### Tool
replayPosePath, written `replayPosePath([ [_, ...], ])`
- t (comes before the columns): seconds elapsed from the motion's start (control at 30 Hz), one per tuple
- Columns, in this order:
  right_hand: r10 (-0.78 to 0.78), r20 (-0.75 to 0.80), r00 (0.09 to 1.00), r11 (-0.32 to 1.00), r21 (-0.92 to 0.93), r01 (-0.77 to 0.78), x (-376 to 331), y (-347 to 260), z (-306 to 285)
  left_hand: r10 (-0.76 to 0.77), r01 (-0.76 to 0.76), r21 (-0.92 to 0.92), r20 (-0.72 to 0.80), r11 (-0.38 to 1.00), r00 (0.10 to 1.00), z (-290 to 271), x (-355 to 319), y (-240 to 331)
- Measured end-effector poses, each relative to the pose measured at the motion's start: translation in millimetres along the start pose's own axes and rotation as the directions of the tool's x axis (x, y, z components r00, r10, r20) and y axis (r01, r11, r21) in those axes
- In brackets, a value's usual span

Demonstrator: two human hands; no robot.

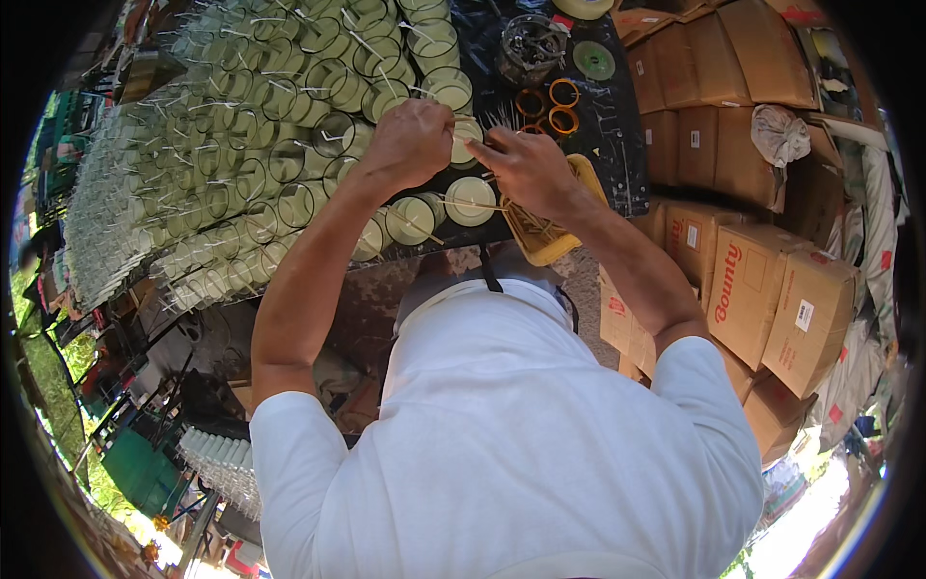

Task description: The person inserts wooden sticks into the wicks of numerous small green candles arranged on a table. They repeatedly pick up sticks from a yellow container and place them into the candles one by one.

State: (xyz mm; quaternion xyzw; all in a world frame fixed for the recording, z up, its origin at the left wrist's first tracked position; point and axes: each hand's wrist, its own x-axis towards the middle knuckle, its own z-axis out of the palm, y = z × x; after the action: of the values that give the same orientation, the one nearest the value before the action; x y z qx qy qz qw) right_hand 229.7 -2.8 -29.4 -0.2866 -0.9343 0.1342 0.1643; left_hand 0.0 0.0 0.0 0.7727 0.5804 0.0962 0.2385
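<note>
My left hand [417,143] is closed in a pinch at the left rim of a glass jar of pale green wax [467,137]. My right hand [531,166] is over the jar's right side, fingers bent together and thumb reaching toward the wax. What either hand pinches is too small or hidden to name. Nearer me, another wax-filled jar [472,201] has a thin stick lying across its top. Beneath my right wrist, a yellow plastic basket [552,253] holds thin sticks.
Rows of wax-filled glass jars [280,145] cover the table's left side, many with sticks across them. On the black table cover [625,145] are orange rings [563,94], a green disc [593,61] and a clear container [531,48]. Cardboard boxes [748,280] are stacked to the right.
</note>
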Motion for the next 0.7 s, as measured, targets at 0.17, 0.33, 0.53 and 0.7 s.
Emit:
replayPosePath([
  [0.17, 0.070, 0.089, 0.994, 0.998, -0.010, -0.069, 3, -15, -5, -0.050, 0.050, 0.002, 0.059, 0.999, 0.997, -3, -6, 10],
  [0.33, 0.058, 0.041, 0.997, 0.998, -0.040, -0.056, 2, -9, -1, -0.012, 0.012, 0.021, 0.017, 1.000, 1.000, 7, 0, 12],
  [0.53, 0.073, 0.097, 0.993, 0.996, -0.049, -0.068, 8, -10, -6, -0.015, 0.016, -0.038, 0.047, 0.999, 0.999, 2, 2, 12],
  [0.7, 0.092, -0.023, 0.995, 0.996, 0.021, -0.092, 9, -4, -12, 0.007, -0.017, -0.117, -0.084, 0.993, 0.996, -4, -2, 5],
])
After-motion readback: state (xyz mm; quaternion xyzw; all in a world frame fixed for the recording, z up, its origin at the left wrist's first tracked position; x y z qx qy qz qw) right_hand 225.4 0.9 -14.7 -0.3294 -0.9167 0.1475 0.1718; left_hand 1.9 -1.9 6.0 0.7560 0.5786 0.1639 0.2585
